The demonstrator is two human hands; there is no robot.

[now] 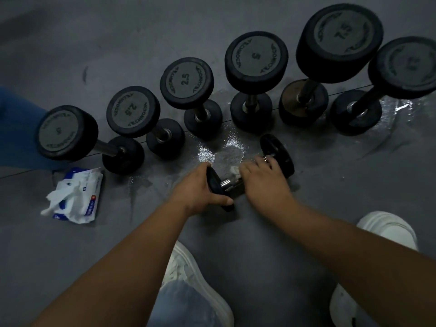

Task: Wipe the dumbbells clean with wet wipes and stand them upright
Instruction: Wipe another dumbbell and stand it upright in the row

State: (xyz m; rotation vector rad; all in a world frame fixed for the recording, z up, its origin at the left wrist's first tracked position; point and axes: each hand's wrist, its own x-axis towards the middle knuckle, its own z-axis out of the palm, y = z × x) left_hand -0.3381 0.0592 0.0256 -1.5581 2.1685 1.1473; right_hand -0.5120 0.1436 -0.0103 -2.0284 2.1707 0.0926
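A small black dumbbell point(278, 153) lies on its side on the grey floor in front of me. My left hand point(200, 187) grips its near end disc. My right hand point(262, 175) is wrapped around the chrome handle with a white wet wipe point(233, 171) bunched under the fingers. Behind it several black dumbbells stand upright in a curved row, from one marked 5 point(68, 133) at the left to a large one point(339, 38) at the right.
An open pack of wet wipes point(75, 197) lies on the floor at the left, one wipe pulled out. Wet patches point(212, 154) shine on the floor near the row. My white shoes point(195, 274) stand at the bottom. A blue object point(16, 119) is at the left edge.
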